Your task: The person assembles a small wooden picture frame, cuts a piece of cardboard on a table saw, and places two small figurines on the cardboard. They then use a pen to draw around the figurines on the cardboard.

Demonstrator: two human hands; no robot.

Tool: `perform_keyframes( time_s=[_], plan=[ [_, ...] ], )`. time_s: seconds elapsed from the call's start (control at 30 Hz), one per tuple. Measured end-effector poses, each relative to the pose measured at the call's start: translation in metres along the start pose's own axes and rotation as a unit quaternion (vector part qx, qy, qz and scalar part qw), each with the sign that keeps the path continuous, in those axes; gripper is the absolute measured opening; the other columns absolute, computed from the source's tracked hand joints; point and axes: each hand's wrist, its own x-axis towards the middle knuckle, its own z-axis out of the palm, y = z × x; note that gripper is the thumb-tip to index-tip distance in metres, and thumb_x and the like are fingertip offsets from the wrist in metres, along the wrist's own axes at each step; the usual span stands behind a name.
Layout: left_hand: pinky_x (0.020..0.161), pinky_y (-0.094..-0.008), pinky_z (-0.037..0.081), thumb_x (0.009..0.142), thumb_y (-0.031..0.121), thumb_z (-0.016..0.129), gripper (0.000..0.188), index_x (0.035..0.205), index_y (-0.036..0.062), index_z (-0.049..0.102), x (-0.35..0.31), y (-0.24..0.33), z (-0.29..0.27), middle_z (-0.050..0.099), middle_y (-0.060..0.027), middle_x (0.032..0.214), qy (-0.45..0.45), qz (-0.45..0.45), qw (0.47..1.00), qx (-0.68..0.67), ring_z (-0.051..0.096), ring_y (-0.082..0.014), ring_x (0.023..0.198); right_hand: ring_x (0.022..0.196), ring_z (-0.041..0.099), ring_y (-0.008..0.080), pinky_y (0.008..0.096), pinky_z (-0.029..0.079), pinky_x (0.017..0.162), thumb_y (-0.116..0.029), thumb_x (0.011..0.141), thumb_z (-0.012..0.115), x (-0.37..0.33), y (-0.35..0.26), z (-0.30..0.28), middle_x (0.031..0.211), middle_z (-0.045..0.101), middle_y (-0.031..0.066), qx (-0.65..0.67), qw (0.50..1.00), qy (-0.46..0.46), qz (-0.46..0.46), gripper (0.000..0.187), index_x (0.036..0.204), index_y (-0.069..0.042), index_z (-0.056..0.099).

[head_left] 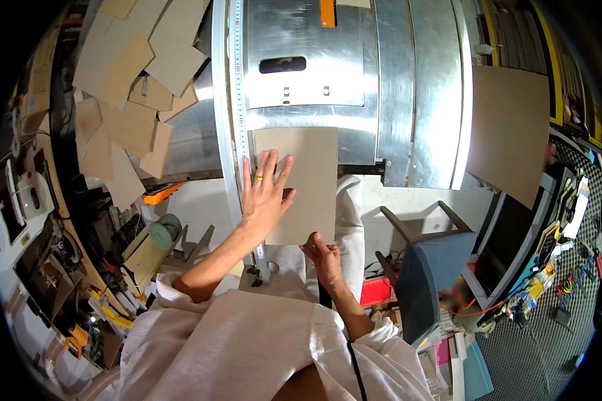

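The left hand point(265, 197) lies open, fingers slightly spread, flat on a rectangular grey-brown cardboard sheet point(308, 174), covering part of its left edge. Just right and nearer, the right hand point(326, 260) pinches the sheet's near edge, thumb on top, its other fingers partly hidden. Beyond both hands, the shiny silver metal desk point(354, 120) is cut off at the top. Left of them, overlapping tan cardboard pieces point(127, 127) partly hide one another.

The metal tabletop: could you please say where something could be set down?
The metal tabletop looks bare at right, between the smaller board under the left hand and the larger brown board. Left of the ruler, loose cardboard pieces crowd it.
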Motion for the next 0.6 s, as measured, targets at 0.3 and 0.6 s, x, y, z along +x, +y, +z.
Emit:
perform_keyframes(
  time_s=[0.3, 0.6],
  plan=[
    [0.115, -0.0586, 0.013, 0.084, 0.030, 0.067, 0.080, 0.148, 0.0042, 0.027, -0.005, 0.003, -0.011, 0.022, -0.0224, 0.151, 0.053, -0.045, 0.985, -0.156, 0.023, -0.0363, 0.141, 0.093, 0.066, 0.0196, 0.0395, 0.055, 0.084, -0.025, 0.092, 0.066, -0.014, -0.022, -0.009, 0.095, 0.067, 0.0081, -0.122, 0.991, 0.013, -0.050, 0.022, 0.085, -0.004, 0.064],
    [0.067, -0.0189, 0.040, 0.097, 0.013, 0.056, 0.066, 0.148, 0.0107, 0.014, -0.045, -0.068, -0.062, 0.048, -0.0032, 0.102, 0.246, -0.196, 0.688, -0.654, 0.044, -0.0056, 0.076, 0.086, 0.068, 0.0176, 0.0373, 0.057, 0.081, -0.024, 0.096, 0.060, -0.014, -0.077, 0.094, 0.095, 0.069, 0.0090, -0.326, 0.927, -0.137, -0.124, 0.024, 0.104, -0.003, 0.066]
  ],
)
